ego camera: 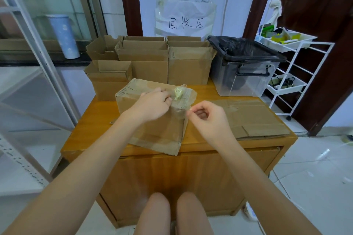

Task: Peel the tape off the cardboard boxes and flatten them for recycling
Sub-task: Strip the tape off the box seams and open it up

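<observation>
Nearest, both forearms reach fwd over the wooden table (pixel 91 120). Right hand (pixel 208 115), at approx 3 o'clock of the box, has fingers curled, thumb and forefinger pinching the free end of a clear tape strip (pixel 186 99). Left hand (pixel 152 104) lies on top of the taped box (pixel 152 129), fingers bent at the tape's root by a crumpled yellowish tape wad (pixel 178 93); whether it grips or only presses there, can't tell. Box sits mid-table, front flap hanging over the near edge, w/ glossy film on its face. Probably light, stiff-ish cardboard that skids if not pinned; the tape looks thin, stretchy and sticky, liable to tear or cling to skin, so take it close to the peel line, pull low and steady. At 3 o'clock, beyond the right hand, a flattened box (pixel 254 118) lies flat. Further, 12 o'clock: open boxes (pixel 149 59) stacked in rows. At 1–2 o'clock a clear bin (pixel 246 76) w/ black liner, prob for tape waste.
</observation>
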### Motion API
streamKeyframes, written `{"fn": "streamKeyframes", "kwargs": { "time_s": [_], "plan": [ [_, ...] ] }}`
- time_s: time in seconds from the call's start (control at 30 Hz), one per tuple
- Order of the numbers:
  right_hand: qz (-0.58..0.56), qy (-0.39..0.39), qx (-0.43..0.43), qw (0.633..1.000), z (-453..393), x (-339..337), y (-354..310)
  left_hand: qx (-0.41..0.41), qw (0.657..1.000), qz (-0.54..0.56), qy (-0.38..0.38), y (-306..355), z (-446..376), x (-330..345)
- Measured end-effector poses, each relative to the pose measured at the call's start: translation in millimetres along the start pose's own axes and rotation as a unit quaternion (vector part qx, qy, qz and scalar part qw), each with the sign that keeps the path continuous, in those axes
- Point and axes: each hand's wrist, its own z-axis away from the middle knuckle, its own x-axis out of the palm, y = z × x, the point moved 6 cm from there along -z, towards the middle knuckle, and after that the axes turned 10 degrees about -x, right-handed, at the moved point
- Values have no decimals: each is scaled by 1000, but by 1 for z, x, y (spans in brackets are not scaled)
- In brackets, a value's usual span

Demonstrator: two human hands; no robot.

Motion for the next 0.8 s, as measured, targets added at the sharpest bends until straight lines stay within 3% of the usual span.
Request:
{"fn": "streamKeyframes", "kwargs": {
  "time_s": [0.2, 0.5, 0.8],
  "plan": [
    [59, 27, -83, 994, -29, -5, -19, 8, 1000, -1, 2, 0, 1, -2],
    [212, 52, -72, 973, -80, -13, -7, 9, 1000, -5, 5, -5, -3, -9],
    [98, 89, -30, 991, -88, -15, 14, 25, 999, -38, 19, -1, -3, -9]
  ]
}}
